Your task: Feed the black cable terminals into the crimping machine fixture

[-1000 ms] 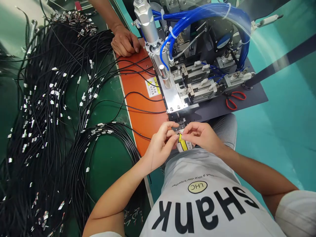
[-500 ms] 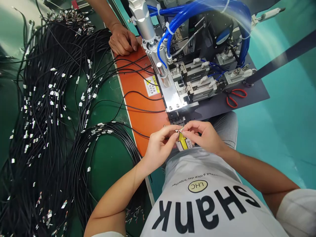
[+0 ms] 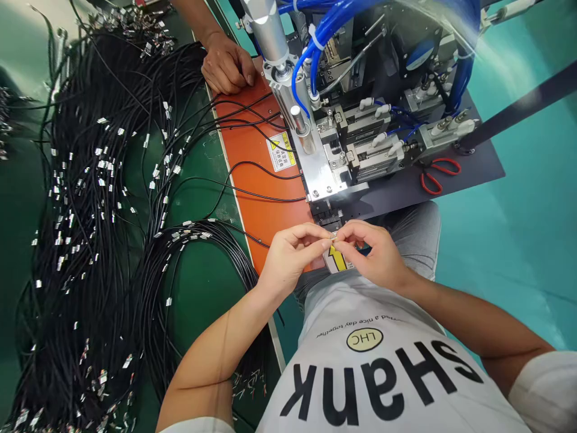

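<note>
Left hand (image 3: 288, 260) and right hand (image 3: 379, 255) together pinch a tiny metal terminal (image 3: 332, 236) just before the pneumatic press (image 3: 325, 180), where a slip might drop it or catch fingertips (image 3: 326, 243).

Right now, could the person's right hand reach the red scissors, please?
Probably yes: the red scissors lie uncovered on the dark plate, nothing between, though the right hand is pinching a small metal piece.
</note>
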### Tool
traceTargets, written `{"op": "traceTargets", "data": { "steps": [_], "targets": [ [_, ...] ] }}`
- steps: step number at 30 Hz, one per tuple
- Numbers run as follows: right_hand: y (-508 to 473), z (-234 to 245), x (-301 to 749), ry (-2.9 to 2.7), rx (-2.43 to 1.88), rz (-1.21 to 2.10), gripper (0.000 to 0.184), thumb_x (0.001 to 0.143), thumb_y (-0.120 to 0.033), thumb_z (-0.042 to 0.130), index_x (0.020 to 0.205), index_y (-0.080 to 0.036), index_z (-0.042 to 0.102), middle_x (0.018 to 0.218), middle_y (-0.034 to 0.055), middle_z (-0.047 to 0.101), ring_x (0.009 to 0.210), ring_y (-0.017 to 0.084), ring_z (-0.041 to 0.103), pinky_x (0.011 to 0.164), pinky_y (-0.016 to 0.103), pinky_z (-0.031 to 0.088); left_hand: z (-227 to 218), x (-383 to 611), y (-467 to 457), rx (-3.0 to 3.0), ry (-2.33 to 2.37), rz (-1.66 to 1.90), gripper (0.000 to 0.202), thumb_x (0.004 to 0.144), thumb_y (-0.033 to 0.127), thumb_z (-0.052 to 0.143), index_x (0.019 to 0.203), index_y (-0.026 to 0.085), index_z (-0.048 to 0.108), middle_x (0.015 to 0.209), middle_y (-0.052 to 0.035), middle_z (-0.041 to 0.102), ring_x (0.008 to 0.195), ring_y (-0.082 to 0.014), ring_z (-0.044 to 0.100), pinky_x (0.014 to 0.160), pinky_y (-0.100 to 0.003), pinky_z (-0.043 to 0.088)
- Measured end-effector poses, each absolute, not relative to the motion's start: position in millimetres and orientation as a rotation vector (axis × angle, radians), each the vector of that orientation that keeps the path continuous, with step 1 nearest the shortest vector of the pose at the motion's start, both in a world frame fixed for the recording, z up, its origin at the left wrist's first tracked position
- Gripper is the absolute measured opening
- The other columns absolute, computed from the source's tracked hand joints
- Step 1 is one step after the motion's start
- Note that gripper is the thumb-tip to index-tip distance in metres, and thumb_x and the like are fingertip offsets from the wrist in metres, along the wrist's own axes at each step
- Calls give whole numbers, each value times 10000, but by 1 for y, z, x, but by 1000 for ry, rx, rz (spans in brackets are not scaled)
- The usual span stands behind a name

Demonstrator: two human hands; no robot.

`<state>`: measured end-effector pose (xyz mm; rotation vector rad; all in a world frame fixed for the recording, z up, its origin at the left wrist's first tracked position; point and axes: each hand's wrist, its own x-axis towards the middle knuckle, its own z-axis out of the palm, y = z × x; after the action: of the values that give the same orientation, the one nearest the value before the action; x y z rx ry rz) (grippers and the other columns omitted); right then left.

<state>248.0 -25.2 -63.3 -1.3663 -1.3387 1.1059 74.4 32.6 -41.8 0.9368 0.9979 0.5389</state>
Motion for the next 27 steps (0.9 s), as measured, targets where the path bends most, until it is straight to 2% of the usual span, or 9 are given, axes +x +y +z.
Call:
{"op": "traceTargets", "data": {
  "steps": [3, 8, 13, 19, 23, 27],
  "targets": [
    [-25, -66, 247, -1336, -1353, 1109, 106, 874, -119, 598, 818, -207, 613, 760, -21, 615, 658, 108, 528, 627, 256, 436, -42, 74, 34, 922, 989, 538, 126, 768, 237, 800, 842, 158, 736, 805, -19, 656, 628, -68, 549, 575, -194, 506],
    [-26, -69, 248, -1352, -1368, 1068, 105, 875, -120, 608, 828, -212, 615, 774, -23, 612, 672, 109, 535, 637, 260, 436, -39, 75, 33, 923, 1010, 484, 185, 779, 290, 792, 894, 162, 725, 730, -6, 624, 576, -82, 544, 515, -210, 474],
    [-26, -68, 248, -1389, -1380, 1032, 100, 893, -136, 600, 832, -213, 615, 789, -11, 615, 699, 121, 547, 650, 270, 440, -41, 77, 29, 910, 1050, 534, 188, 823, 332, 744, 841, 147, 712, 716, -8, 614, 570, -80, 514, 533, -230, 491],
    [-26, -67, 247, -1423, -1423, 968, 88, 901, -156, 604, 839, -215, 624, 785, -10, 624, 696, 124, 563, 649, 275, 455, -43, 76, 27, 920, 1076, 513, 231, 822, 363, 741, 899, 146, 740, 683, -6, 599, 577, -97, 531, 536, -241, 506],
    [-28, -67, 247, -1443, -1461, 894, 70, 895, -175, 617, 838, -216, 619, 785, -8, 633, 679, 126, 571, 644, 280, 459, -41, 76, 28, 928, 1097, 504, 237, 813, 372, 749, 887, 147, 732, 741, -18, 630, 586, -102, 550, 551, -254, 523],
    [-27, -68, 247, -1479, -1507, 822, 64, 896, -186, 617, 840, -218, 613, 794, -6, 646, 690, 136, 588, 669, 296, 454, -45, 77, 30, 953, 1079, 521, 207, 816, 336, 754, 879, 142, 725, 799, -29, 660, 604, -73, 519, 543, -191, 453]
  ]
}}
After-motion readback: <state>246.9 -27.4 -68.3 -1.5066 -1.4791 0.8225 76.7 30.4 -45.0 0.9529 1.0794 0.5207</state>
